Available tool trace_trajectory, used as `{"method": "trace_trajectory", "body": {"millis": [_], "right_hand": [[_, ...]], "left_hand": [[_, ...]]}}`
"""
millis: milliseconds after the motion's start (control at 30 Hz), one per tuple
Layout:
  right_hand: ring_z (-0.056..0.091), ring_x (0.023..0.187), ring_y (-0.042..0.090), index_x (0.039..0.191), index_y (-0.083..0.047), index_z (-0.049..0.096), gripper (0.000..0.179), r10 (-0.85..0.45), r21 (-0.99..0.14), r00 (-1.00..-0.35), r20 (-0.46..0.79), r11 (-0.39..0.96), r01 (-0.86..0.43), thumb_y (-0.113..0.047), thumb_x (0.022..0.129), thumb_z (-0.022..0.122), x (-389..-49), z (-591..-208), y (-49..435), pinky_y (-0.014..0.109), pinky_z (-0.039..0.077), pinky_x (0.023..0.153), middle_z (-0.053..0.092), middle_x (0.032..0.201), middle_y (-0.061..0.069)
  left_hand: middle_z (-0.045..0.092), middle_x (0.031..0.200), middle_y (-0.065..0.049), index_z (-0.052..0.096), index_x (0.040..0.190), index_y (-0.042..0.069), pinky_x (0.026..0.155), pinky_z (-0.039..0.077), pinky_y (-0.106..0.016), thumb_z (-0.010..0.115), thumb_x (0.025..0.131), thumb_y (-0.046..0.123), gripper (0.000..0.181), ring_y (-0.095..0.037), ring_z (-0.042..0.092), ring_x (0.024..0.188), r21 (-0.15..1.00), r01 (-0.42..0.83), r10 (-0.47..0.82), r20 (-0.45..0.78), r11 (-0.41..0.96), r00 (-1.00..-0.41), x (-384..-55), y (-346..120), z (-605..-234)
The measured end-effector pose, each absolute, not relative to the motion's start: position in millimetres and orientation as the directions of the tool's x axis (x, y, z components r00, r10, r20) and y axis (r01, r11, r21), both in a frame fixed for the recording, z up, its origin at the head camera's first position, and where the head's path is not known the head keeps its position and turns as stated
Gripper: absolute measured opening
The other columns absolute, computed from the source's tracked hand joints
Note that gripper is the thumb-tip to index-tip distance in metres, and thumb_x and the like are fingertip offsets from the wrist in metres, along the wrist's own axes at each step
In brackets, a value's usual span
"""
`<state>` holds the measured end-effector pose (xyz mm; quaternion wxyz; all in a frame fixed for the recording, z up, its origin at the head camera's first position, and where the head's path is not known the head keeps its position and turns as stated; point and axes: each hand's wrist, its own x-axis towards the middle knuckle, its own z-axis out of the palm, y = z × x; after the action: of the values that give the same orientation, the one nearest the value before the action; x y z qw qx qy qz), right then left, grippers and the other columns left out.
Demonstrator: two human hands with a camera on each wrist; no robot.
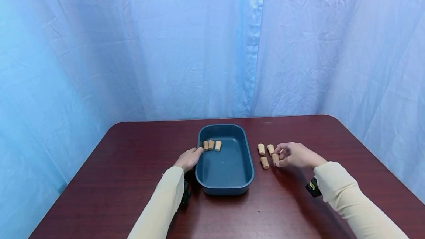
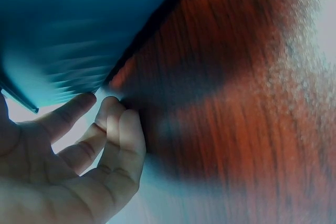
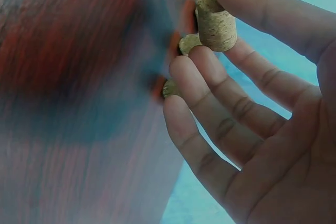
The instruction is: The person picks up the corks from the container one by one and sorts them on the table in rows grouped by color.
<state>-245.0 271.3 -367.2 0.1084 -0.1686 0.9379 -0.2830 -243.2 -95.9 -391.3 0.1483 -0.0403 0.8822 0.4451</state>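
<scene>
A deep blue rectangular tray [image 1: 219, 187] stands on the table, with three cork stoppers [image 1: 211, 145] upright along its left side. My left hand [image 1: 190, 159] holds the tray's left rim; in the left wrist view its fingers [image 2: 126, 135] bend beside the outer wall. To the tray's right, my right hand [image 1: 297, 155] pinches a cork stopper [image 1: 275, 159] between thumb and fingertips. The right wrist view shows this held cork [image 3: 218, 31] close up, the other fingers spread loosely below it. Three more corks [image 1: 264, 162] stand just left of that hand.
The dark red wooden table [image 1: 132, 165] has rounded far corners. Pale blue curtains [image 1: 186, 47] hang behind it and at both sides. A small black device [image 1: 313, 187] is strapped at the right wrist.
</scene>
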Motion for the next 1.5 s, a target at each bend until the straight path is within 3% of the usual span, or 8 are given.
{"method": "trace_trajectory", "body": {"millis": [433, 733, 1500], "right_hand": [[0.052, 0.074, 0.017, 0.101, -0.004, 0.067, 0.026, -0.381, -0.543, -0.917, -0.116, 0.798, -0.262, -0.004, 0.079, 0.081, -243.1, -376.9, 268.8, 0.033, 0.044, 0.065, 0.056, 0.081, 0.001], [0.05, 0.071, 0.015, 0.095, -0.006, 0.067, 0.022, -0.408, -0.502, -0.911, -0.056, 0.8, -0.327, -0.004, 0.077, 0.08, -243.9, -380.3, 267.0, 0.033, 0.043, 0.065, 0.055, 0.078, -0.001], [0.051, 0.072, 0.017, 0.109, 0.0, 0.07, 0.036, -0.353, -0.489, -0.932, -0.088, 0.83, -0.268, -0.005, 0.076, 0.084, -242.9, -373.0, 266.8, 0.033, 0.044, 0.064, 0.058, 0.082, 0.003]], "left_hand": [[0.04, 0.156, -0.024, 0.037, 0.156, -0.001, 0.111, 0.038, -0.056, 0.035, 0.108, 0.036, 0.061, -0.042, 0.045, 0.136, 0.768, -0.199, 0.049, -0.287, 0.609, -0.957, -242.0, -94.4, -390.4], [0.041, 0.155, -0.025, 0.037, 0.155, -0.002, 0.111, 0.038, -0.057, 0.035, 0.108, 0.036, 0.061, -0.042, 0.046, 0.136, 0.772, -0.206, 0.045, -0.29, 0.602, -0.956, -241.5, -94.7, -389.9], [0.041, 0.155, -0.024, 0.038, 0.155, -0.001, 0.111, 0.038, -0.056, 0.035, 0.108, 0.036, 0.061, -0.041, 0.046, 0.136, 0.77, -0.198, 0.054, -0.288, 0.607, -0.956, -240.4, -95.6, -388.0]]}}
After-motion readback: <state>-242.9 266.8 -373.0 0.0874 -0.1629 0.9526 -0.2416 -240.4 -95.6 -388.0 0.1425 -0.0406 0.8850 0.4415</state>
